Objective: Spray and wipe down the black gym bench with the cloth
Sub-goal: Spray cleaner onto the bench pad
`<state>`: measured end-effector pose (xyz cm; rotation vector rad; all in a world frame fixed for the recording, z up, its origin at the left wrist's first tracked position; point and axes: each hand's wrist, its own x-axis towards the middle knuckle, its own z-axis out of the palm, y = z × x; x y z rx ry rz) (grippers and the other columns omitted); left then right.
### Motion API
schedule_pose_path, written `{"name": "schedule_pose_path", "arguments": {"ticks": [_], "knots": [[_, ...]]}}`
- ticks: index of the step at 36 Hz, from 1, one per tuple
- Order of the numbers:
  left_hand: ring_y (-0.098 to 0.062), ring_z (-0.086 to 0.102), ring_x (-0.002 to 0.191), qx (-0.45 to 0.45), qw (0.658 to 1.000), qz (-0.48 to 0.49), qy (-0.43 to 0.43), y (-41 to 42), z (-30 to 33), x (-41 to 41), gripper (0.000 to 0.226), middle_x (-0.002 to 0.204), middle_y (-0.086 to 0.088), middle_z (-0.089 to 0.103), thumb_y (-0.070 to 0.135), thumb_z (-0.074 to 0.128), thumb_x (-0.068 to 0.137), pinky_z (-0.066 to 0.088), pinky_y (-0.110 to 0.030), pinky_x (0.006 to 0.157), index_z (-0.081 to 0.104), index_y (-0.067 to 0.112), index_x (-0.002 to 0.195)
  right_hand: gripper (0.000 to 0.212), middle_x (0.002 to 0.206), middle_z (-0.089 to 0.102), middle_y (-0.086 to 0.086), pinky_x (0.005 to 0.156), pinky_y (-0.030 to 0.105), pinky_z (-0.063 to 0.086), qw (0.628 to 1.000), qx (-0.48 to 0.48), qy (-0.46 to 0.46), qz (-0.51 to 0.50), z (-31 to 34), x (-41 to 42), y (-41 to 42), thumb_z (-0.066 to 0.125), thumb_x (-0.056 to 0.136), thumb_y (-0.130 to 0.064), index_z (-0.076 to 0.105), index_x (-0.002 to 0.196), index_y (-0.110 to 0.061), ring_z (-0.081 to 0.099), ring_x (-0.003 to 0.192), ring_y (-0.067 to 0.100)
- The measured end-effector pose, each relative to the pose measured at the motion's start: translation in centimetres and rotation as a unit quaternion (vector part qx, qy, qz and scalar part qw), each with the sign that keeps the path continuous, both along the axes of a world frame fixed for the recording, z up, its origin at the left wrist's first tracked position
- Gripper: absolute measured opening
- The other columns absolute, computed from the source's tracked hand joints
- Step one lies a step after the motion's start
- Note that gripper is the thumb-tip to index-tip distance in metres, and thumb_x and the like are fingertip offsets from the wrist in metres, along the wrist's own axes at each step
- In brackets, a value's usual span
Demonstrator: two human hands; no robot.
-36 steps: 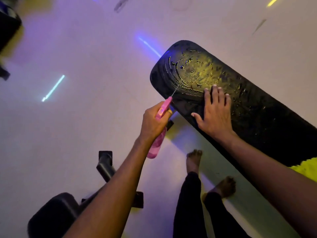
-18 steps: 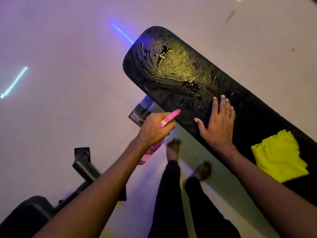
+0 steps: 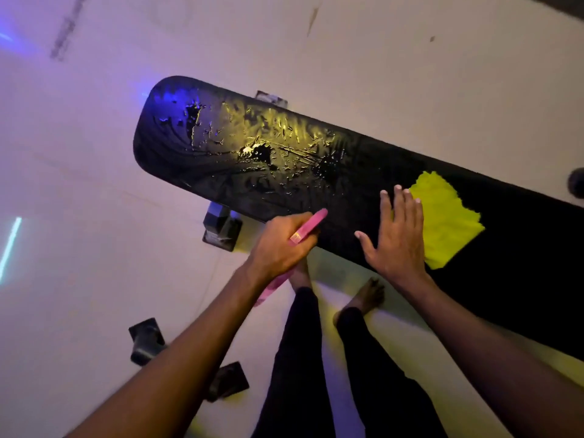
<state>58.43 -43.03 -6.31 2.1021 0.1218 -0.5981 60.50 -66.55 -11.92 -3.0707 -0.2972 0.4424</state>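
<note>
Bench (image 3: pixel 363 191), black pad, lies right under both our hands and runs away from them toward the upper left and off the right edge. Our left hand (image 3: pixel 278 248) grips the pink spray bottle (image 3: pixel 308 227), fingers curled round its neck; nozzle pokes out past the knuckles over the bench's near edge, bottle body hangs down below the wrist. Our right hand (image 3: pixel 396 238) is flat, fingers straight and spread, palm down over the pad just right of the left hand; whether it presses or hovers we can't tell. Yellow cloth (image 3: pixel 448 226) sits on the bench just beyond and right of the right hand, its near edge tucked under the fingers, ungripped. Ahead of the left hand, wet droplets and streaks (image 3: pixel 262 153) shine across the bench's far end. Below the hands, our bare feet (image 3: pixel 363 297) and dark trousers (image 3: pixel 297 358) on the pale floor (image 3: pixel 94 169). Left of the left forearm, a black frame leg (image 3: pixel 145 341); beyond the left hand, under the pad, a bench support (image 3: pixel 221 227).
</note>
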Motion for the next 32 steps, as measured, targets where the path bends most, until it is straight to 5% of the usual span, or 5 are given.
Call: {"name": "schedule_pose_path", "arguments": {"ticks": [7, 17, 32], "knots": [[-0.022, 0.067, 0.073, -0.041, 0.996, 0.030, -0.079, -5.7, 3.3, 2.5, 0.024, 0.085, -0.005, 0.072, 0.029, 0.060, 0.093, 0.057, -0.049, 0.071, 0.070, 0.012, 0.107, 0.093, 0.168, 0.022, 0.027, 0.128, 0.060, 0.017, 0.997, 0.007, 0.022, -0.074, 0.6, -1.7, -6.9, 0.058, 0.094, -0.058, 0.025, 0.161, -0.002, 0.022, 0.156, 0.045], [-0.037, 0.071, 0.080, -0.154, 0.970, 0.051, -0.183, -18.4, 8.1, 6.9, 0.022, 0.097, -0.015, 0.073, 0.011, 0.061, 0.097, 0.060, -0.054, 0.076, 0.068, 0.010, 0.118, 0.097, 0.168, 0.022, 0.028, 0.125, 0.059, 0.025, 0.982, 0.016, 0.053, -0.179, 0.9, -5.4, -17.3, 0.068, 0.089, -0.052, 0.027, 0.160, -0.001, 0.028, 0.154, 0.047], [-0.022, 0.067, 0.095, -0.127, 0.955, -0.089, -0.254, -39.4, 7.3, 10.8, 0.030, 0.118, -0.005, 0.065, 0.021, 0.061, 0.099, 0.056, -0.047, 0.085, 0.058, 0.007, 0.125, 0.101, 0.174, 0.005, 0.022, 0.129, 0.055, 0.019, 0.963, 0.059, 0.084, -0.251, -0.8, -10.1, -25.2, 0.064, 0.093, -0.056, 0.010, 0.167, -0.012, 0.011, 0.161, 0.040]]}}
